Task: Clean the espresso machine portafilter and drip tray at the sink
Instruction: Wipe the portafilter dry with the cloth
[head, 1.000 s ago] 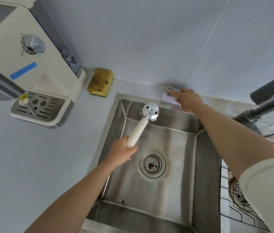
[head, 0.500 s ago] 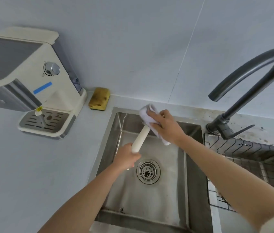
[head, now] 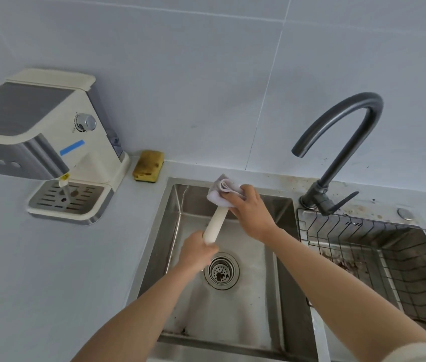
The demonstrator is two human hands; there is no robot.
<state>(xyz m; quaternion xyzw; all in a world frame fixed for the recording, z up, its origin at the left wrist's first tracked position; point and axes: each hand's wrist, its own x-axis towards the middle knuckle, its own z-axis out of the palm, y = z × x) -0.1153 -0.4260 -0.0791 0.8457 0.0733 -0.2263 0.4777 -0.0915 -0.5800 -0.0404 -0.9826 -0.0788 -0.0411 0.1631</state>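
Observation:
Over the steel sink, my left hand grips the cream handle of the portafilter, which points up and away from me. Its metal head is hidden under a white cloth that my right hand presses around it. The cream espresso machine stands on the counter at the left, with its slotted drip tray still seated at its base.
A yellow sponge lies by the wall between machine and sink. A dark curved tap rises at the right, above a second basin holding a wire rack. A drain strainer sits in the sink floor.
My right hand picked the cloth up from the sink's back rim and brought it onto the portafilter head, covering it. The view has tilted up, showing the tap.

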